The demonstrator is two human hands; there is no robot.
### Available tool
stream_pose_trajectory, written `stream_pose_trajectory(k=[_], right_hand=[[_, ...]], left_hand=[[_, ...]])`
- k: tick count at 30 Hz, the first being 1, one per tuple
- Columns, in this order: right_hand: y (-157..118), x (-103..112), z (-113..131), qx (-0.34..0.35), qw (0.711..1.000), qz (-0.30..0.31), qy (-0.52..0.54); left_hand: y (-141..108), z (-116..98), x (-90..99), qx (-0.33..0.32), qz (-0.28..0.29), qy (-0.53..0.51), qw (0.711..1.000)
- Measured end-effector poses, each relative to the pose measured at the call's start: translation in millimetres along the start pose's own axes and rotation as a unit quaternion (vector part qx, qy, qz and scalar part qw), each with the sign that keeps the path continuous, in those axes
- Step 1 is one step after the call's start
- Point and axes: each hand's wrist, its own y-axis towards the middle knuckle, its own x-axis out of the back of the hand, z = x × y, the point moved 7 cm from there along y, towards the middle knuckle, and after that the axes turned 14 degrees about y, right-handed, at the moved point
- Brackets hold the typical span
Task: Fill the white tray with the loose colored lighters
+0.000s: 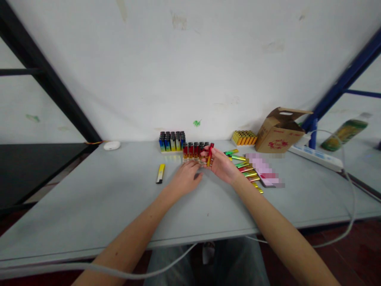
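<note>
My right hand (222, 165) holds a red and gold lighter (210, 154) upright between its fingers, at the right end of a tray of red and black lighters (195, 151). My left hand (187, 176) rests at the front of that tray, fingers apart, with nothing visible in it. Behind and to the left stands a block of blue and yellow lighters (172, 142). A single yellow and white lighter (160, 173) lies left of my left hand. Several green, red and gold lighters (247, 169) lie loose beside my right hand, which hides some of them.
Orange batteries or lighters (244, 138) stand in a tray near the wall, beside an open cardboard box (276, 133). A pink item (263, 171), a power strip (317, 157), a bottle (345, 133) and a white case (112, 145) are also on the table (119, 206). Cables hang in front.
</note>
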Motion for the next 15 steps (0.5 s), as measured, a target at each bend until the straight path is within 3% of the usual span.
stream_pose_trajectory(k=[10, 15], right_hand=[[1.2, 0.9, -2.4, -0.018, 1.000, -0.007, 0.011], [0.7, 2.0, -0.1, 0.004, 1.000, -0.020, -0.009]], left_hand=[[0.4, -1.3, 1.3, -0.003, 0.005, 0.008, 1.000], [-0.2, -0.7, 0.3, -0.001, 0.000, 0.007, 1.000]])
